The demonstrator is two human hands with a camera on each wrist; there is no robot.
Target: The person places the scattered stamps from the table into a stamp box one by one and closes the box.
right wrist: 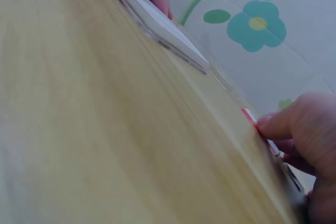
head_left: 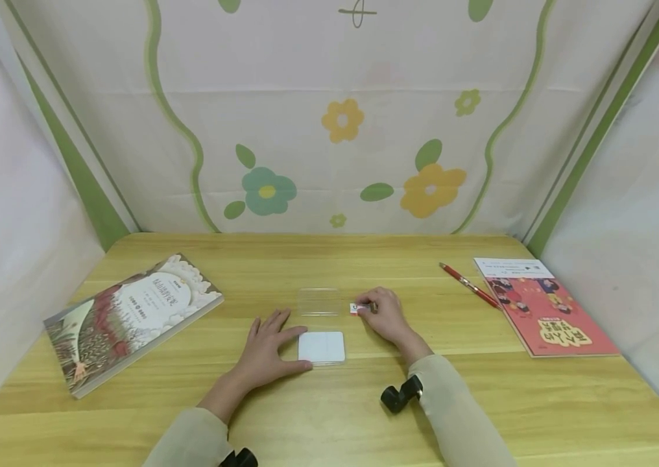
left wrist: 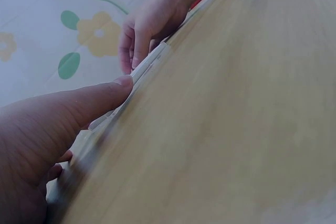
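A flat white block like a stack of blank cards [head_left: 321, 346] sits in a shallow clear case in front of me. My left hand [head_left: 268, 349] spans its left end, thumb at the near edge and index finger at the far one. In the left wrist view, the thumb [left wrist: 107, 95] touches the case's side. My right hand [head_left: 384, 316] pinches a small flat white piece with a red edge [head_left: 355, 309] at table level; the fingers hide much of it. Something small and dark [right wrist: 293, 177] shows beneath that hand. Behind the block lies a clear plastic lid [head_left: 319, 302].
A thick illustrated book [head_left: 137, 318] lies at the left of the wooden table [head_left: 306, 421]. On the right are a red pen [head_left: 469, 285] and a red booklet [head_left: 548, 311]. Flowered cloth [head_left: 306, 78] hangs behind, with pale cloth on both sides.
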